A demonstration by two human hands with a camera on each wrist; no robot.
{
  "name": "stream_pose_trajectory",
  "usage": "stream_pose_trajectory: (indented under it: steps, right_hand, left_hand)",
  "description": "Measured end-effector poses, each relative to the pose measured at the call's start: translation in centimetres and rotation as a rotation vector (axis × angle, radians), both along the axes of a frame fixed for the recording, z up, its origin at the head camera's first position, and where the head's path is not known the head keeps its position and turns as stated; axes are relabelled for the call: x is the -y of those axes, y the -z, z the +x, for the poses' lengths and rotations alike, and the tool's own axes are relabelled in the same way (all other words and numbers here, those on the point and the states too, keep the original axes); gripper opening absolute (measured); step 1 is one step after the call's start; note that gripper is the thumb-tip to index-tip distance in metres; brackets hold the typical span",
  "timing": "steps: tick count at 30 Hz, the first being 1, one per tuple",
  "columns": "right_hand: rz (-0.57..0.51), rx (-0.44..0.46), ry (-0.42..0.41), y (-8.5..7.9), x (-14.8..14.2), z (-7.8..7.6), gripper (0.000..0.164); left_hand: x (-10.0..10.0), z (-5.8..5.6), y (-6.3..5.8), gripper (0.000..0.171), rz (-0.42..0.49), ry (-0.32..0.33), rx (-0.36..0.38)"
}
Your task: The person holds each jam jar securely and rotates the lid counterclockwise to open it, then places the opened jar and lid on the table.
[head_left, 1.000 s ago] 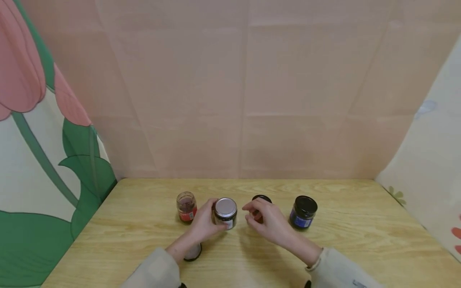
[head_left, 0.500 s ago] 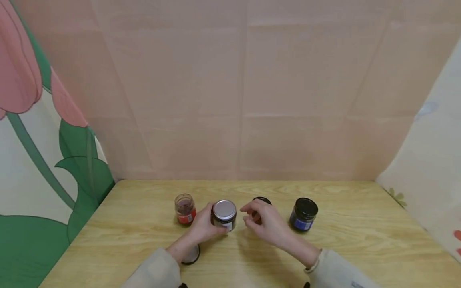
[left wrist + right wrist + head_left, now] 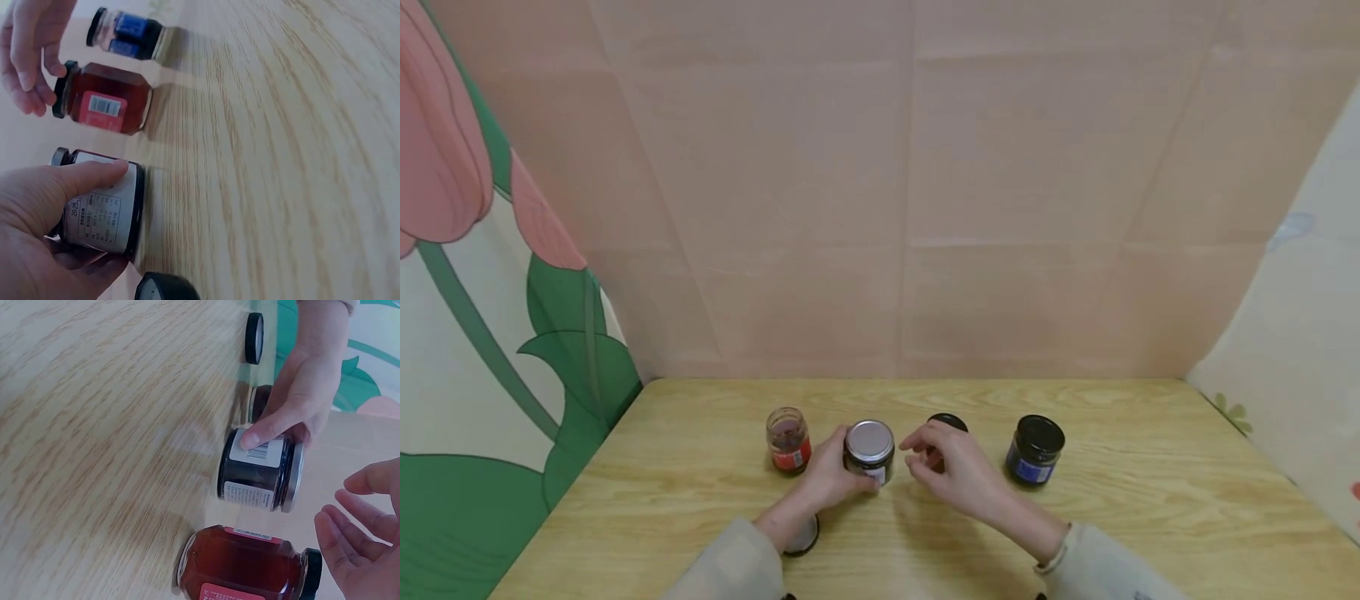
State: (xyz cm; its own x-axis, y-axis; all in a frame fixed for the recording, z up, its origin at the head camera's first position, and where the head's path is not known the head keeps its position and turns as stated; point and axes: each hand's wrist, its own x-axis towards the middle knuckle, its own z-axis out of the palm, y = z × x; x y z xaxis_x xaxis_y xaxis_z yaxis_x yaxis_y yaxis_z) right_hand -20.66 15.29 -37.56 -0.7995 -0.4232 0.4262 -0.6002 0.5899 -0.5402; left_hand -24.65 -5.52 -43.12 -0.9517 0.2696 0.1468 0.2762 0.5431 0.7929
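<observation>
My left hand [image 3: 829, 477] holds a dark jar with a silver lid [image 3: 870, 443], thumb across its white printed label [image 3: 100, 220]. The jar stands upright on the table with its lid on. To its right my right hand [image 3: 961, 468] hovers with loosely bent fingers, touching nothing, between the silver-lidded jar and a reddish-brown jar [image 3: 244, 562]. That second jar has a black lid [image 3: 949, 421] and a red label; in the head view the hand covers most of it. Left of my left hand stands a lidless glass jar [image 3: 788, 443] with a red label and dark contents.
A loose black-rimmed lid [image 3: 806, 536] lies on the table, partly under my left forearm. At the right stands a black-lidded jar with a blue label [image 3: 1033, 450]. A plain pinkish cloth [image 3: 895, 208] hangs behind the wooden table [image 3: 1142, 500].
Hardly anything differs. The whole head view shifts slightly; my left hand keeps its grip on the silver-lidded jar and my right hand stays hovering beside it.
</observation>
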Motion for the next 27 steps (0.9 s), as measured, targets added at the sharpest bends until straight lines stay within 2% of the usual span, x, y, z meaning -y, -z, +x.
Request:
stream_pose_trajectory:
  steps: [6, 16, 19, 27]
  right_hand:
    - [-0.006, 0.008, -0.001, 0.0, 0.0, -0.1, 0.012]
    - [-0.026, -0.005, 0.002, 0.1, 0.0, -0.3, 0.012]
    - [-0.033, -0.007, 0.007, 0.1, -0.1, -0.3, 0.011]
    - [-0.036, -0.021, 0.007, -0.1, 0.0, -0.3, 0.012]
  left_hand:
    - [-0.2, 0.0, 0.0, 0.076, 0.011, -0.019, -0.019]
    - [-0.2, 0.3, -0.4, 0.071, -0.007, -0.078, 0.004]
    - [-0.1, 0.5, -0.7, 0.068, -0.014, -0.082, 0.014]
    - [0.1, 0.4, -1.0, 0.063, 0.04, -0.071, 0.036]
